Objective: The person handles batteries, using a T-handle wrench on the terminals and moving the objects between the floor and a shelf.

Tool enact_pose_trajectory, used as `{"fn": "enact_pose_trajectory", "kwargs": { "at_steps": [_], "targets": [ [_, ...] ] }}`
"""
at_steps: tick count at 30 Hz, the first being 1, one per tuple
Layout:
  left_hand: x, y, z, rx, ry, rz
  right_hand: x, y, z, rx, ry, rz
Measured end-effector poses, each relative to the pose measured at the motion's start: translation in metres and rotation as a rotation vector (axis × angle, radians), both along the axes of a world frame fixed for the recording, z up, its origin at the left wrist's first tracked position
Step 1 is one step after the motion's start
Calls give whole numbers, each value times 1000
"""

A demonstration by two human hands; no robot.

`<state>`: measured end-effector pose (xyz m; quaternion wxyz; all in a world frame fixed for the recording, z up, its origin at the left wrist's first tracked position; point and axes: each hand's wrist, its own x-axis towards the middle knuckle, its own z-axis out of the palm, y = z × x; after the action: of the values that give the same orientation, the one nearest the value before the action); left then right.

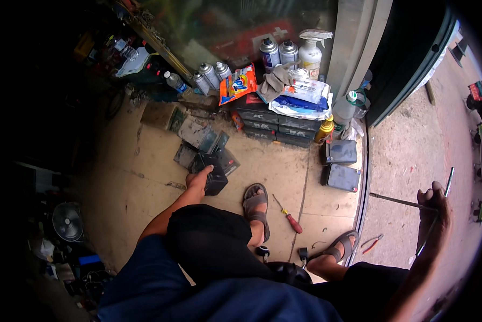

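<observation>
Down at the left, my left hand (198, 178) is closed on the top of a black block-shaped battery (215, 181). Dusty batteries (198, 134) lie in a loose heap just beyond it. Out to the right, above the pavement, my right hand (436, 201) grips a T-shaped metal rod tool (399, 200), its long rod pointing left. A red-handled screwdriver (293, 221) rests on the tiles between my sandalled feet. Orange-handled pliers (372, 244) lie right of my right foot.
Ahead, stacked batteries (257, 121) carry a grey glove (277, 81), a wipes pack (305, 99) and an orange packet (238, 84). Spray cans (270, 52) stand behind. Two grey batteries (341, 177) sit by the door track (363, 188). A fan (67, 221) is at left.
</observation>
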<state>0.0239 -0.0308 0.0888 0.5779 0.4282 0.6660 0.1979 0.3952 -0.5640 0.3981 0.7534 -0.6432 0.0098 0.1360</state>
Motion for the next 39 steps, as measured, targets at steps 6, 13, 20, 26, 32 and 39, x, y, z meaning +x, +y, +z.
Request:
{"fn": "enact_pose_trajectory", "kwargs": {
  "at_steps": [6, 13, 20, 26, 32, 39],
  "targets": [
    [7, 25, -34, -259, 106, 405, -1, 9, 1, -31, -8, 79],
    [34, 15, -10, -454, -251, 208, -16, 15, 6, 16, -49, 70],
    [-9, -30, 46, 465, 1006, -705, -24, -4, 13, -20, -56, 74],
    [-2, -7, 37, 917, 1042, -1051, -25, -13, 2, -64, -14, 27],
    [8, 34, 38, 759, 1042, -1256, -29, -14, -3, -160, 13, 20],
    [24, 76, 59, 565, 866, -1280, -20, -13, -13, -144, -6, 268]
  ]
}}
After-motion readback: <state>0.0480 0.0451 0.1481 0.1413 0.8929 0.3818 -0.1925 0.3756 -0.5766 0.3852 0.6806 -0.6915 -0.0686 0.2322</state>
